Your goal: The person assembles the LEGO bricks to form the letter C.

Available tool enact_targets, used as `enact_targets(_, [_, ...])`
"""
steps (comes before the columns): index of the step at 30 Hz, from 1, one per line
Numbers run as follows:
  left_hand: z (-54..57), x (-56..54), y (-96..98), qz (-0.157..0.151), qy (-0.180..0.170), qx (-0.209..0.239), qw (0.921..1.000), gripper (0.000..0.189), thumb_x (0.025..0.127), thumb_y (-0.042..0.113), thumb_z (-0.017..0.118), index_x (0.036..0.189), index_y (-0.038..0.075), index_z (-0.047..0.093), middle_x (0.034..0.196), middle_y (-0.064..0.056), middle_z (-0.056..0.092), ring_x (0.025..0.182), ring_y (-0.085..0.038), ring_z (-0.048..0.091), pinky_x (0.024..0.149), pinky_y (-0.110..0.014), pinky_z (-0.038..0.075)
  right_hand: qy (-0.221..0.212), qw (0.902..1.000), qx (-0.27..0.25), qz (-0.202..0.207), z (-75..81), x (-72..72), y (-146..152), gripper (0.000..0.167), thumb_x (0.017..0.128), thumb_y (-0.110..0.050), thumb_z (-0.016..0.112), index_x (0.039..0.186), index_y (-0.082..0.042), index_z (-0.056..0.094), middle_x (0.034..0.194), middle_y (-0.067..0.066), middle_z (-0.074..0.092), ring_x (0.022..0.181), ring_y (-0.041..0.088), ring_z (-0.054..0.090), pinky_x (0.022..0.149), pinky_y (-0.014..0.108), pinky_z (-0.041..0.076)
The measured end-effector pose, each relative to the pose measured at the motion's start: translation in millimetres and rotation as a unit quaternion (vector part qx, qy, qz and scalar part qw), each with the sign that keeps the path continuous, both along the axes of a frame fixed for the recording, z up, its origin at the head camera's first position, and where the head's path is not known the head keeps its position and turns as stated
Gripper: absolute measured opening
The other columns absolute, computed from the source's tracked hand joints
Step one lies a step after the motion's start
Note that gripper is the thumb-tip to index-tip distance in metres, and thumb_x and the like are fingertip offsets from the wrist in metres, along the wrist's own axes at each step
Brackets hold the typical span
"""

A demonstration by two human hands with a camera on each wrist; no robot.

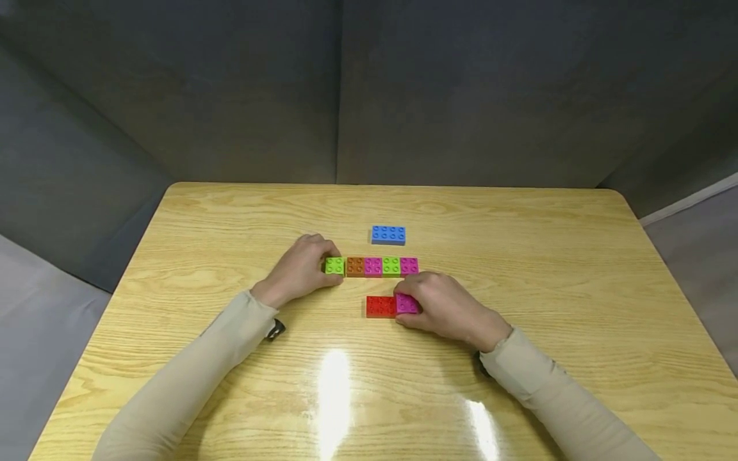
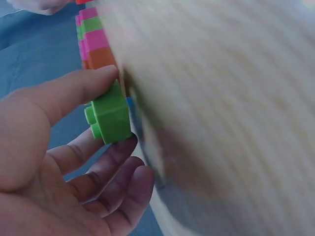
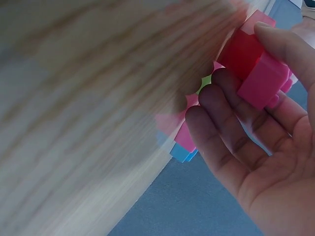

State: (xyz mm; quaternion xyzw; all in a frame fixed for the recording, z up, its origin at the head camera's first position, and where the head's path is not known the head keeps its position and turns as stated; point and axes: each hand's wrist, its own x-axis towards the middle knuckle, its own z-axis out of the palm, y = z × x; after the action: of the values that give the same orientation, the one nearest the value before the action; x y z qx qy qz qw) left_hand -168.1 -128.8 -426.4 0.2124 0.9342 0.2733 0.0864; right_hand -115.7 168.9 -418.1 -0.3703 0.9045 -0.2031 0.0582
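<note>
My left hand [image 1: 296, 269] pinches a lime green toy brick [image 1: 334, 266] between thumb and fingers at the left end of a row. Beside it, across a thin gap, sit a brown-orange brick [image 1: 355, 267], a pink brick [image 1: 373, 267], a second green brick [image 1: 391, 267] and another pink brick [image 1: 409, 264]. Nearer the person, my right hand [image 1: 446, 307] grips a separate pink brick [image 3: 265, 81] against the right end of a longer red brick [image 1: 380, 307]. In the left wrist view, the thumb hides where the held green brick [image 2: 112, 115] meets its neighbour.
A long blue brick [image 1: 389, 235] lies behind the row, towards the far edge of the wooden table [image 1: 519, 256]. Dark grey curtains [image 1: 461, 96] stand behind the table, and lighter cloth hangs at the sides.
</note>
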Motion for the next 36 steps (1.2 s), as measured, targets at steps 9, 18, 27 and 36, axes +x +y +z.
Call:
enact_targets(9, [16.2, 10.0, -1.9, 0.012, 0.001, 0.032, 0.9994, 0.034, 0.089, 0.019, 0.093, 0.114, 0.002, 0.077, 0.106, -0.007, 0.072, 0.102, -0.030, 0.061, 0.096, -0.048, 0.051, -0.003, 1.0000, -0.001, 0.000, -0.4, 0.1, -0.1, 0.034, 0.091, -0.022, 0.092, 0.114, -0.001, 0.078, 0.112, 0.009, 0.078, 0.102, 0.025, 0.074, 0.092, 0.046, 0.060])
enact_targets(18, [29.2, 25.6, 11.4, -0.004, 0.004, 0.041, 0.9991, 0.032, 0.091, 0.018, 0.092, 0.115, 0.004, 0.076, 0.102, -0.003, 0.069, 0.095, -0.028, 0.058, 0.090, -0.044, 0.049, -0.005, 0.9999, 0.008, -0.003, 0.6, -0.3, -0.1, 0.036, 0.092, -0.024, 0.092, 0.116, -0.001, 0.078, 0.114, 0.010, 0.078, 0.104, 0.027, 0.074, 0.094, 0.047, 0.060])
enact_targets(27, [32.6, 40.1, 20.8, -0.039, 0.010, 0.048, 0.9980, 0.043, 0.091, 0.017, 0.091, 0.130, 0.005, 0.076, 0.101, 0.000, 0.066, 0.096, -0.027, 0.059, 0.085, -0.041, 0.050, -0.008, 0.9999, 0.010, -0.003, 0.1, -1.4, -0.5, 0.034, 0.092, -0.023, 0.092, 0.115, -0.002, 0.078, 0.112, 0.008, 0.078, 0.099, 0.023, 0.073, 0.090, 0.045, 0.060])
enact_targets(36, [27.3, 48.1, 26.7, -0.067, 0.023, 0.043, 0.9966, 0.040, 0.087, 0.015, 0.092, 0.123, 0.007, 0.077, 0.108, 0.000, 0.070, 0.098, -0.023, 0.059, 0.084, -0.039, 0.053, -0.007, 1.0000, 0.003, 0.001, -0.8, -3.0, -0.5, 0.031, 0.091, -0.021, 0.093, 0.111, -0.003, 0.078, 0.107, 0.005, 0.078, 0.092, 0.017, 0.069, 0.084, 0.041, 0.060])
